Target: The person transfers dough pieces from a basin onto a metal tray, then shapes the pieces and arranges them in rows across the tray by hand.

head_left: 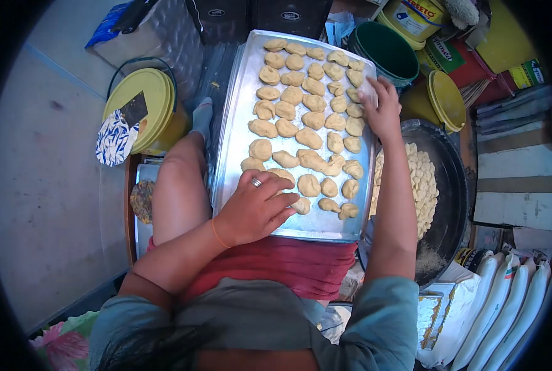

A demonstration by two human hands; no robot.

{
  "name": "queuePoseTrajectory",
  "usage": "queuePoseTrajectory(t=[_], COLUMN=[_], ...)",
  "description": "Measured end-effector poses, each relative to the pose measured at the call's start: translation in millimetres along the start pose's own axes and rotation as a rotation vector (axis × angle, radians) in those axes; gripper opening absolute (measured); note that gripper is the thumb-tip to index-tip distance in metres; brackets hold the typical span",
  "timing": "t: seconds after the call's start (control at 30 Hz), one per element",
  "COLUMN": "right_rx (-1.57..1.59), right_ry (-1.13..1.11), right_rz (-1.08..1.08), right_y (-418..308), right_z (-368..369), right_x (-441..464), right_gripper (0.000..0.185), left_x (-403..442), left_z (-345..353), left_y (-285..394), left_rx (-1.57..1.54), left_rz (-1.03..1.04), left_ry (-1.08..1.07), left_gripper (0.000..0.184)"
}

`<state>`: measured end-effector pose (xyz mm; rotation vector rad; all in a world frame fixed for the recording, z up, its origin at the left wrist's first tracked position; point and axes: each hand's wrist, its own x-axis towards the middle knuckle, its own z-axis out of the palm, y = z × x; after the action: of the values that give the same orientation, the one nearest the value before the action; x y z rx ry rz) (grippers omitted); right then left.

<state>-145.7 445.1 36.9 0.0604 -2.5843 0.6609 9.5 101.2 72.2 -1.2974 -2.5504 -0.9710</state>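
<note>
A metal baking tray [239,117] rests across my lap, holding rows of pale yellow dough pieces [310,138]. Over the tray's near left part, my left hand [254,207] has its fingers bent downward, with a small dough piece [301,206] at the fingertips; the hand partly covers other pieces. My right hand [384,108] straddles the tray's right rim, thumb side inside and fingers outside. A whitish patch by its thumb is too blurred to name. Under my right forearm stands a black basin [452,185] with a heap of small dough lumps [421,191].
A yellow lidded bucket [141,102] stands on the left. At the back right are a green bucket [384,52] and a yellow bucket [446,102]. Long white packages [505,303] lie at the lower right, below a cardboard box [514,179]. Black containers [288,15] stand beyond the tray.
</note>
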Motion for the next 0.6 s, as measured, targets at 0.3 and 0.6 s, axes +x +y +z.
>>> queuePoseTrajectory(t=[0.3,0.6], right_rx=[0.214,0.387], right_ry=[-0.002,-0.249], right_rz=[0.07,0.256], right_y=[-14,-45], right_z=[-21,-37], right_x=[4,-95], right_gripper=[0.029,0.04], left_x=[8,37], left_z=[-21,-55], left_y=[-12,-39], left_rx=[0.002,0.154], left_rz=[-0.049,-0.049], left_ry=[0.043,0.081], left_gripper=[0.028,0.018])
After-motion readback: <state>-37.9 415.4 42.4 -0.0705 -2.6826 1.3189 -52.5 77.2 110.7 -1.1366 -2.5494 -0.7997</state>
